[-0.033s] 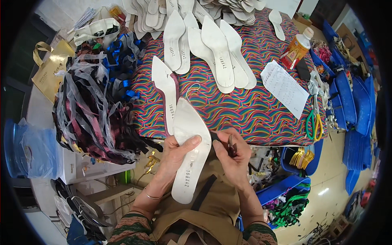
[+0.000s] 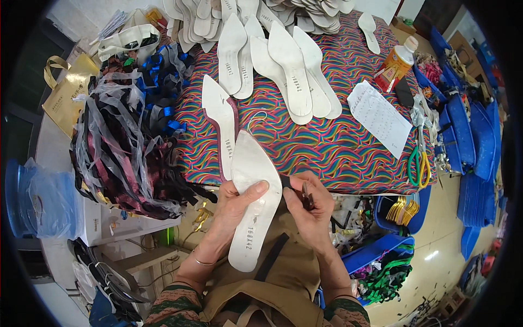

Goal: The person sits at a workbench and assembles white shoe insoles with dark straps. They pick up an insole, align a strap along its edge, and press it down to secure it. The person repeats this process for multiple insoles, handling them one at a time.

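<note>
My left hand (image 2: 234, 210) grips a white shoe insole (image 2: 253, 223), its thumb pressed on the upper face and the pointed toe turned away from me. At the insole's right edge, my right hand (image 2: 310, 204) pinches a short black strap (image 2: 285, 181) between thumb and forefinger. A small dark tool (image 2: 308, 197) is tucked within the same hand; its kind is hard to make out. Just beyond lies another insole (image 2: 215, 109) with a maroon edge, partly covered by the held one. A loose black strip (image 2: 272, 256) rests on my brown apron (image 2: 294, 267).
On the patterned tabletop (image 2: 338, 152) are several white insoles (image 2: 294, 82), a written sheet (image 2: 381, 117), a bottle (image 2: 396, 62) and scissors (image 2: 420, 166). A heap of dark straps (image 2: 125, 147) hangs at the left. Blue bins (image 2: 400, 218) with straps stand at the right.
My right hand has shifted very slightly at the insole's edge. Otherwise everything looks the same.
</note>
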Tool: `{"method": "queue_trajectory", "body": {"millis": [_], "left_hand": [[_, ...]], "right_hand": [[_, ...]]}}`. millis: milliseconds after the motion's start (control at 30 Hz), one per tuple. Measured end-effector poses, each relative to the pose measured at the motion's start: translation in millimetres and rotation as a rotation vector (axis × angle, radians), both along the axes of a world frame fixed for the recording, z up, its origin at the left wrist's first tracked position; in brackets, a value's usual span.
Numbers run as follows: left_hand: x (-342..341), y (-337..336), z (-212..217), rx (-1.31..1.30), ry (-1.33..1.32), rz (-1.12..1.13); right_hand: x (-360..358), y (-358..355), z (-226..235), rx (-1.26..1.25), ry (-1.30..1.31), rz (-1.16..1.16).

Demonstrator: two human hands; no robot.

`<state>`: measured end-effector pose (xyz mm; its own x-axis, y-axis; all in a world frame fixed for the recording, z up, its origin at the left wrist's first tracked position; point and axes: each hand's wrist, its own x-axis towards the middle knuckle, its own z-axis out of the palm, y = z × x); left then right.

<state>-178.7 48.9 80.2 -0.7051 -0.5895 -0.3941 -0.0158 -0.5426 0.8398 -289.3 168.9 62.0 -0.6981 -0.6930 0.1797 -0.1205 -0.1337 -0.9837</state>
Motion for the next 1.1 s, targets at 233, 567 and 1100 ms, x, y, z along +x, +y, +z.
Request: {"method": "queue_trajectory", "body": {"millis": [233,567,1100], "left_hand": [[-4.5,-0.1,2.4,-0.064,-0.066,-0.018],[-4.4,4.1,7.9,-0.174,-0.062,-0.112],[-37.2,6.3,16.6,0.194,0.210,0.067]], "right_hand": [[0.0,-0.1,-5.7,-0.058,0.058,-0.037],[-29.4,5.4,-1.7,-0.108,-0.490,0.216],[34.1,24.1,-18.9,0.224,-0.043,-0.033]]}}
